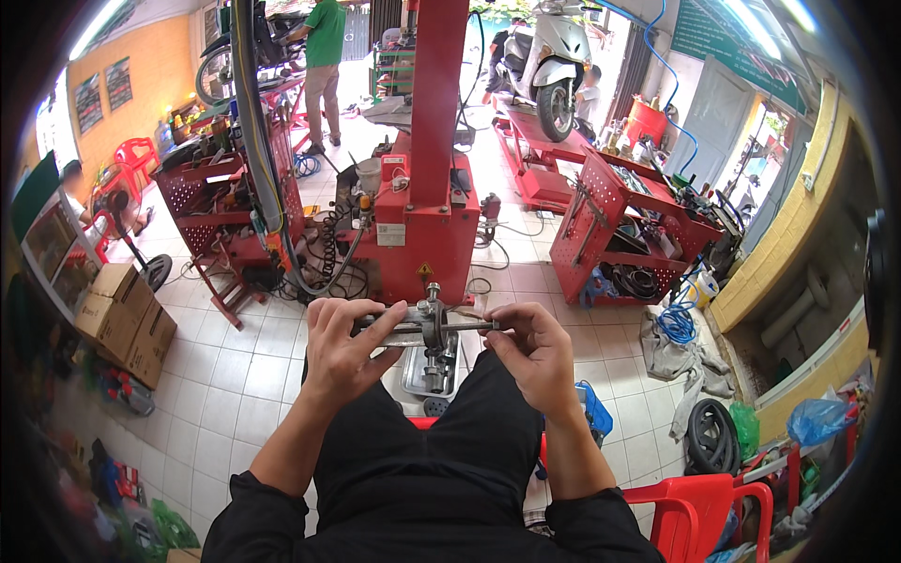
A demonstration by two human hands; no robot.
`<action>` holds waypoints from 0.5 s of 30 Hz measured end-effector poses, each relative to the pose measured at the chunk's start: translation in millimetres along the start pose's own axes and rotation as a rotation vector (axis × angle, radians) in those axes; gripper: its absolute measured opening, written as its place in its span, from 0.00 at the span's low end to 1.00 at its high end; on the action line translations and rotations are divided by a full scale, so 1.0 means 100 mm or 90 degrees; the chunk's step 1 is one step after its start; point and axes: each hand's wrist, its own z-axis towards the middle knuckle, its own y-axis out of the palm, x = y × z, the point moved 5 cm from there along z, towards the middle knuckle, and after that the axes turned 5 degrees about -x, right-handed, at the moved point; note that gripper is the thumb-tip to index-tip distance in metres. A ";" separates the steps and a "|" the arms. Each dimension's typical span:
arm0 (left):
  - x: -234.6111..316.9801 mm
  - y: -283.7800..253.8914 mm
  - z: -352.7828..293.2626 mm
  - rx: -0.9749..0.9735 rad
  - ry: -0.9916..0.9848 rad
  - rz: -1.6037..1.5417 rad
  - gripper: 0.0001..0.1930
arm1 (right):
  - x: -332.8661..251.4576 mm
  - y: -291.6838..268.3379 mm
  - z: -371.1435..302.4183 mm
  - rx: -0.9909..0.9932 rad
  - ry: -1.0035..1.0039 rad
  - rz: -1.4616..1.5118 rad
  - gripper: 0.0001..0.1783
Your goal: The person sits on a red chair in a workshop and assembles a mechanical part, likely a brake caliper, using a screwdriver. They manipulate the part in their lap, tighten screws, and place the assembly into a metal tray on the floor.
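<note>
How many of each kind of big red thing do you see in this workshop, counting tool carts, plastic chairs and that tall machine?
Red pegboard tool carts: 2, one at left, one at right
Red plastic chairs: 2, far left and lower right
Tall red machine: 1
Total: 5

Motorbike repair workshop indicated: scooter [556, 58] raised on lift at 12 o'clock, red tool carts [615, 225] at 2, hoses, tiled floor [235, 375] littered.
</note>
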 end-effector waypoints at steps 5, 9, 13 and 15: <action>-0.01 0.00 0.00 0.002 -0.002 -0.005 0.28 | -0.01 0.01 0.00 0.003 -0.010 -0.004 0.13; 0.00 -0.01 0.00 0.008 -0.003 -0.006 0.28 | 0.01 0.00 0.00 0.016 -0.008 -0.048 0.13; -0.01 -0.01 0.00 0.009 -0.003 -0.002 0.29 | 0.03 -0.03 0.00 0.004 0.033 -0.104 0.13; -0.01 -0.01 0.00 0.008 -0.004 -0.005 0.29 | 0.02 -0.01 0.00 0.010 0.021 -0.059 0.12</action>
